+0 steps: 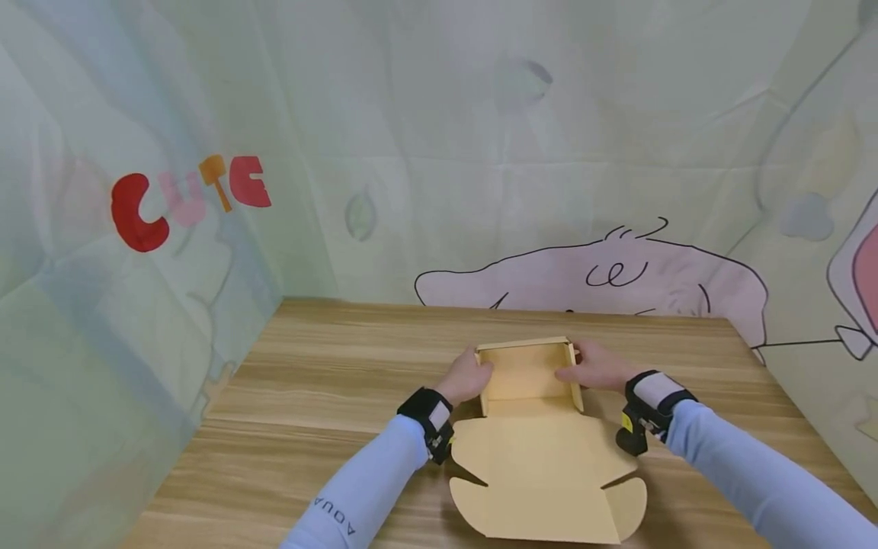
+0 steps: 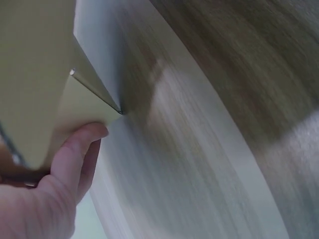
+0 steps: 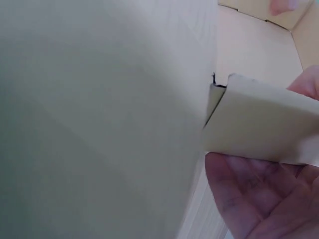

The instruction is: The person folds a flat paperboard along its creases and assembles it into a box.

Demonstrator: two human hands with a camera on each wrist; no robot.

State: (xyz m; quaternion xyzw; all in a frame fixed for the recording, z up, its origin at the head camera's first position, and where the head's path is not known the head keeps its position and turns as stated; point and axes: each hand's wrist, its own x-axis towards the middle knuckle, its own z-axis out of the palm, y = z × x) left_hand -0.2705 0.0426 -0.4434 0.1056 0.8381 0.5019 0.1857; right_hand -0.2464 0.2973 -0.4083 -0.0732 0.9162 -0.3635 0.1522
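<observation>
A light brown cardboard box (image 1: 527, 374) is held up at the middle of the table, its open tray facing me. Its flat lid (image 1: 538, 456) spreads toward me, with rounded flaps at both sides. My left hand (image 1: 468, 377) grips the left side wall, thumb over the edge. On the opposite wall, my right hand (image 1: 598, 366) pinches the cardboard with the thumb inside. Seen from the left wrist, fingers (image 2: 75, 154) lie against the box's outer face. In the right wrist view, curled fingers (image 3: 249, 184) sit under the folded side wall (image 3: 264, 119).
The wood-grain table (image 1: 329, 358) extends on both sides of the box. Behind it hangs a pale printed curtain (image 1: 439, 152) with a cartoon figure; another printed panel stands at the left. Wrist straps with small cameras (image 1: 634, 431) sit close to the lid's sides.
</observation>
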